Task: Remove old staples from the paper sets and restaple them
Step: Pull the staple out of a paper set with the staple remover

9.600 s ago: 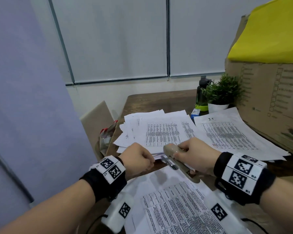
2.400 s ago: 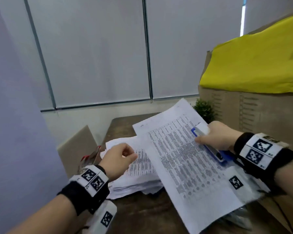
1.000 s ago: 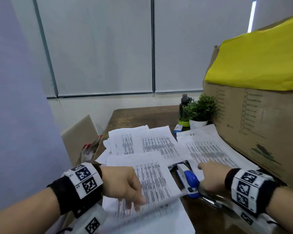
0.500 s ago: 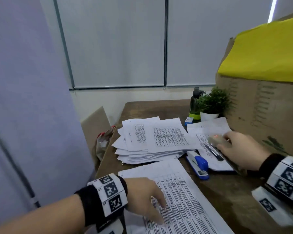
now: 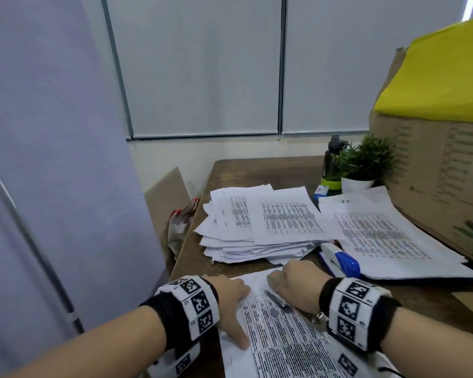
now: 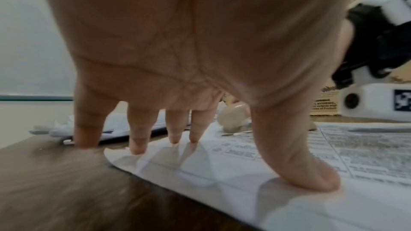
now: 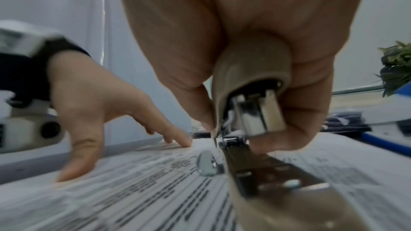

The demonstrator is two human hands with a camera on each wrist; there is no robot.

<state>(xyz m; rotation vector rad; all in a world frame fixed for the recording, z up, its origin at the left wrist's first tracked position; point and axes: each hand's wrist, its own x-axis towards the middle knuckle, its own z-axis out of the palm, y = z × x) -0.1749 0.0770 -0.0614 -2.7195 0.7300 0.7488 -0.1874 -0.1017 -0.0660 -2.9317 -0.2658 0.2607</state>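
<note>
At lower centre of the head view, my left hand lay flat with spread, straight fingers pressing the near paper set to the table; the little finger rested on bare wood just off the sheet's corner. My right hand was clenched round the beige stapler, its metal base lying on the printed page and its nose aimed at the sheet's upper-left corner. I judge the step in hand to be addressing that corner, either lifting the old staple or setting a new one; the staple itself could not be made out. The next move would call for bringing the nose squarely over the corner while the left hand kept the sheets from sliding, then squeezing firmly. A blue stapler lay just right of my right hand, between the heaped stack at centre and the pile at right.
</note>
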